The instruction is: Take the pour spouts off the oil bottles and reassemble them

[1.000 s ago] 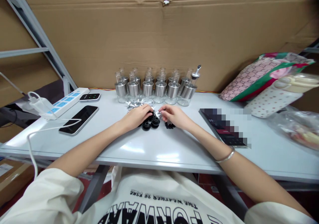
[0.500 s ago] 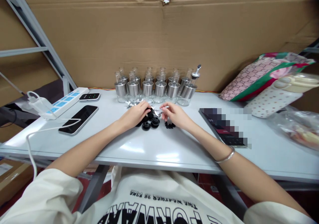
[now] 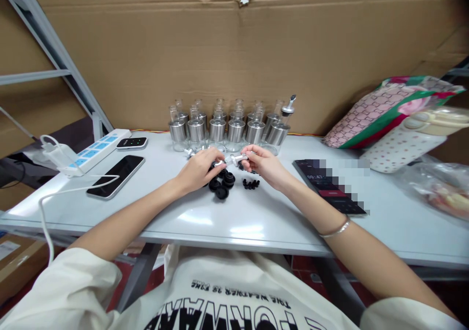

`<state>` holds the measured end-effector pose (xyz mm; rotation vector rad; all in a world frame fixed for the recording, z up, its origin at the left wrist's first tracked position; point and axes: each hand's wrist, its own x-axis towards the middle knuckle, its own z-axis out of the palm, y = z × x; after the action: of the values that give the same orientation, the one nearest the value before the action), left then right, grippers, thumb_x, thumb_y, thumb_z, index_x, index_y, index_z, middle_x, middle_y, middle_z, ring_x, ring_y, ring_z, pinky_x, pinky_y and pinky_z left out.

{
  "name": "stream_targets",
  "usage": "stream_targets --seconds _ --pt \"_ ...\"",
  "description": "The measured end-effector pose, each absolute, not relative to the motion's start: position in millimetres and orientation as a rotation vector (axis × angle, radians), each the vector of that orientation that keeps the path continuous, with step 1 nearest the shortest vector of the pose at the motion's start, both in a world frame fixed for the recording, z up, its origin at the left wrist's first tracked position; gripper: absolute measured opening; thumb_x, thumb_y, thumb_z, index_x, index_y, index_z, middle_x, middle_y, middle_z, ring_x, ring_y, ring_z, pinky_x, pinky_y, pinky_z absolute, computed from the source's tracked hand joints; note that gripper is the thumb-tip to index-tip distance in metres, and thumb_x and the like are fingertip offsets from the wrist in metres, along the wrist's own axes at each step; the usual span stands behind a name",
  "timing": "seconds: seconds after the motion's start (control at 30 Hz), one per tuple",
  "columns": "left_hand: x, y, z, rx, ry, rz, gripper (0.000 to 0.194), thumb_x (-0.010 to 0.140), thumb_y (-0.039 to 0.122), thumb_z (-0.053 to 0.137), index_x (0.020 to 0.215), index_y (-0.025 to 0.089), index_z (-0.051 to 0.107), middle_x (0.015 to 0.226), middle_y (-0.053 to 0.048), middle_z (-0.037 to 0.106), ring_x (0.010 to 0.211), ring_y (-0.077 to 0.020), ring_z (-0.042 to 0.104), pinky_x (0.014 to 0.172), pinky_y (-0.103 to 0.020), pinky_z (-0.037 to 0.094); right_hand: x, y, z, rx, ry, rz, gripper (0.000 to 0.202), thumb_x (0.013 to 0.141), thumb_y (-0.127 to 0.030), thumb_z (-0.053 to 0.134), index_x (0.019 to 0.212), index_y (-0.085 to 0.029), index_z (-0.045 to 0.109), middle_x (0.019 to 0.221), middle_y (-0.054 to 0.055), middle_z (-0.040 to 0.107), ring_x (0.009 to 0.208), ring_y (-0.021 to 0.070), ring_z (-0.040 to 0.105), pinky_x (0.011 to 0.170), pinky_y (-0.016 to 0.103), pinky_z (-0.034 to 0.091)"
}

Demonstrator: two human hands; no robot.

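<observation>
My right hand [image 3: 263,166] pinches a silver pourer spout [image 3: 239,160] between thumb and fingers, above the middle of the table. My left hand [image 3: 198,170] is closed at the spout's other end; a pale bit shows at its fingertips, too small to name. Below the hands lie several round black stoppers [image 3: 222,192], partly covered by the left fingers. A cluster of small black caps [image 3: 251,184] rests just under my right hand. Behind the left hand, more silver spouts [image 3: 189,152] lie partly hidden.
Glass bottles with steel sleeves [image 3: 235,130] stand in two rows at the back; the right front one carries a pourer [image 3: 287,107]. A phone [image 3: 116,176] and power strip [image 3: 95,151] lie left. At right are another phone [image 3: 324,186], a dotted flask [image 3: 403,146] and a patterned bag [image 3: 370,112].
My right hand has risen slightly away from the table, bringing the spout up and more into sight. Black stoppers under my left hand have shifted, one nearer the front edge.
</observation>
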<state>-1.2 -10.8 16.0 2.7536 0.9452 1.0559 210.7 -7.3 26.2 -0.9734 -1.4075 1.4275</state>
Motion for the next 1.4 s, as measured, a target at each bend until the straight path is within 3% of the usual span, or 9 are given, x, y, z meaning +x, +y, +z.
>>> stream_targets --seconds 0.13,0.27,0.33,0.4,0.47,0.6,0.8,1.1,1.4 --pt "-0.3 -20.2 22.6 2.949 0.698 0.836 0.033 0.094 0.046 0.039 0.098 0.016 0.052 0.097 -0.01 0.062 0.092 -0.0216 0.057 0.085 -0.036 0.042 212.1 -5.4 24.1 -0.937 -1.408 1.396 0.028 0.072 -0.04 0.063 0.082 -0.019 0.047 0.053 -0.008 0.049 0.049 0.0075 0.043 0.054 0.025 0.032" --pt "16.8 -45.3 19.8 3.1 0.264 0.714 0.051 0.083 0.063 0.048 0.104 0.017 0.054 0.103 -0.012 0.061 0.089 -0.0236 0.056 0.075 -0.035 0.043 213.7 -3.7 24.4 -0.927 -1.392 1.363 0.029 0.071 -0.041 0.064 0.082 -0.019 0.048 0.054 -0.008 0.05 0.049 0.0075 0.043 0.054 0.025 0.032" --pt "27.4 -57.0 12.6 3.146 0.15 0.565 0.042 0.085 0.056 0.051 0.104 0.019 0.055 0.101 -0.011 0.061 0.085 -0.0218 0.056 0.07 -0.034 0.042 214.4 -3.0 25.0 -0.932 -1.391 1.351 0.029 0.071 -0.041 0.064 0.081 -0.019 0.048 0.054 -0.008 0.05 0.049 0.0075 0.043 0.054 0.025 0.032" --pt "34.1 -62.5 4.5 3.116 0.184 0.414 0.024 0.09 0.042 0.05 0.093 0.019 0.056 0.087 -0.006 0.062 0.074 -0.0171 0.055 0.065 -0.03 0.042 214.9 -2.8 25.7 -0.936 -1.394 1.342 0.028 0.071 -0.041 0.064 0.081 -0.019 0.048 0.055 -0.007 0.05 0.05 0.0077 0.043 0.054 0.025 0.033" --pt "34.5 -60.9 -0.7 3.038 0.302 0.388 0.02 0.091 0.039 0.05 0.088 0.02 0.054 0.081 -0.004 0.061 0.07 -0.0156 0.054 0.063 -0.028 0.042 215.0 -3.3 26.6 -0.936 -1.39 1.346 0.029 0.071 -0.041 0.064 0.081 -0.019 0.048 0.056 -0.007 0.049 0.051 0.008 0.043 0.054 0.025 0.033" --pt "24.0 -48.0 3.7 2.734 0.546 0.694 0.02 0.088 0.037 0.055 0.095 0.019 0.047 0.094 -0.005 0.058 0.076 -0.0137 0.056 0.069 -0.026 0.045 214.3 -5.9 30.2 -0.893 -1.341 1.426 0.027 0.071 -0.038 0.065 0.081 -0.02 0.048 0.055 -0.007 0.047 0.051 0.0083 0.041 0.055 0.025 0.031" --pt "17.4 -35.5 15.3 2.387 0.744 1.273 0.019 0.081 0.024 0.063 0.087 0.019 0.045 0.094 -0.005 0.057 0.086 -0.0156 0.055 0.078 -0.029 0.046 214.3 -11.4 38.5 -0.774 -1.308 1.54 0.018 0.073 -0.032 0.064 0.08 -0.02 0.053 0.053 -0.006 0.041 0.05 0.0097 0.036 0.055 0.027 0.03" --pt "15.0 -27.0 13.5 2.207 1.004 1.239 0.023 0.079 0.017 0.057 0.101 0.018 0.054 0.092 -0.003 0.057 0.075 -0.0137 0.053 0.07 -0.027 0.045 213.3 -13.8 40.4 -0.768 -1.378 1.494 0.022 0.074 -0.039 0.064 0.08 -0.022 0.051 0.054 -0.006 0.039 0.05 0.0108 0.036 0.055 0.029 0.032" --pt "12.8 -26.4 17.1 2.267 1.08 1.125 0.035 0.088 0.022 0.049 0.122 0.02 0.045 0.075 0.001 0.054 0.065 -0.0131 0.051 0.067 -0.026 0.044 213.8 -14.3 40.8 -0.735 -1.374 1.497 0.021 0.074 -0.037 0.065 0.079 -0.021 0.052 0.054 -0.006 0.04 0.051 0.01 0.037 0.055 0.028 0.03"
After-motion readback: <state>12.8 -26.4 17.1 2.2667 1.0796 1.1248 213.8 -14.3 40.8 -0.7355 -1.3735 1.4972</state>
